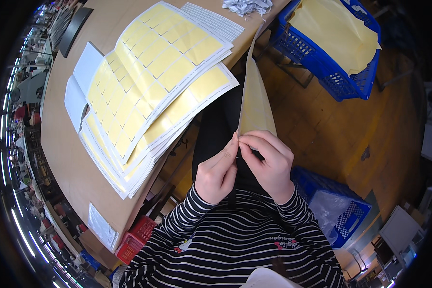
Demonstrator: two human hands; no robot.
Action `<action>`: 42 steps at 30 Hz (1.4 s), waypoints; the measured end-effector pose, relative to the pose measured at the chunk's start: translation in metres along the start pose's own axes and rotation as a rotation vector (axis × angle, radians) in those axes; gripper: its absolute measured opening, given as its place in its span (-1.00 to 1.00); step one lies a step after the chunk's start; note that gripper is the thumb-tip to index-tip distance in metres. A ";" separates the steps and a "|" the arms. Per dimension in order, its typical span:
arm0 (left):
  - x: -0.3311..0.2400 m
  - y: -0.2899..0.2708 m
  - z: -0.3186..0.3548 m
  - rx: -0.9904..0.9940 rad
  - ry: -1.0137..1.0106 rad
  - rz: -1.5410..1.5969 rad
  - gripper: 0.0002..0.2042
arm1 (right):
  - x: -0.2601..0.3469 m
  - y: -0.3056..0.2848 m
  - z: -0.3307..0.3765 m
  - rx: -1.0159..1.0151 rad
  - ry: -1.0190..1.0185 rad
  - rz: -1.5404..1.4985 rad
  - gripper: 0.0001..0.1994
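left hand (216, 175) and right hand (271, 161) pinch a sheet (257, 110) by its near end. a stack (151, 72) lies left, on a table (65, 165).

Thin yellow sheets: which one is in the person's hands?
The narrow-looking yellow sheet, its near end pinched by left hand and right hand. White-gridded yellow sheets lie on the tan table; plain yellow sheeting lies in the upper blue plastic basket.

Yellow sheet (255, 108), nearly edge-on, pinched at near end
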State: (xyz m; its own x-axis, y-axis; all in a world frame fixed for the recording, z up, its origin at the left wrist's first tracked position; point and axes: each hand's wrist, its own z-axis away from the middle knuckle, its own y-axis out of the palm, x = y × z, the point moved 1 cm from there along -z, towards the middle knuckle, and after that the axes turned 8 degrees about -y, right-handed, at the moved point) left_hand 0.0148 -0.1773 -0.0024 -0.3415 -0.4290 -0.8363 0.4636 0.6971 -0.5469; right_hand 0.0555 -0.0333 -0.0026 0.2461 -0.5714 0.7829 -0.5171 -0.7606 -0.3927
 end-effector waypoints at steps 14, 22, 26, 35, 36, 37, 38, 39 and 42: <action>0.001 -0.005 -0.006 0.038 0.059 -0.010 -0.52 | -0.005 -0.004 0.000 0.041 0.037 -0.044 -0.90; 0.005 -0.008 -0.014 0.130 0.053 0.092 -0.65 | -0.009 -0.019 -0.003 0.178 0.080 -0.116 -0.90; 0.004 -0.006 -0.015 0.105 0.086 0.082 -0.66 | -0.007 -0.020 -0.003 0.164 0.002 -0.044 -0.89; -0.002 -0.006 -0.013 0.074 0.109 -0.039 -0.64 | 0.000 -0.016 0.000 0.083 -0.038 0.029 -0.89; -0.002 -0.006 -0.013 0.069 0.117 -0.049 -0.63 | 0.000 -0.016 0.000 0.081 -0.050 0.045 -0.90; -0.003 -0.006 -0.013 0.065 0.124 -0.058 -0.63 | 0.001 -0.017 0.000 0.080 -0.065 0.041 -0.90; -0.003 -0.007 -0.013 0.064 0.125 -0.066 -0.63 | 0.001 -0.017 0.000 0.077 -0.062 0.041 -0.90; -0.003 -0.007 -0.012 0.063 0.131 -0.071 -0.63 | 0.001 -0.017 0.000 0.076 -0.059 0.039 -0.90; -0.004 -0.007 -0.012 0.068 0.135 -0.074 -0.63 | 0.001 -0.017 0.000 0.075 -0.061 0.037 -0.90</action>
State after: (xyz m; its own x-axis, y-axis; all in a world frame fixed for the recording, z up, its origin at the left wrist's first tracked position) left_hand 0.0027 -0.1738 0.0055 -0.4808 -0.3935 -0.7836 0.4858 0.6244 -0.6117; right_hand 0.0642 -0.0211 0.0051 0.2786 -0.6155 0.7372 -0.4646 -0.7582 -0.4574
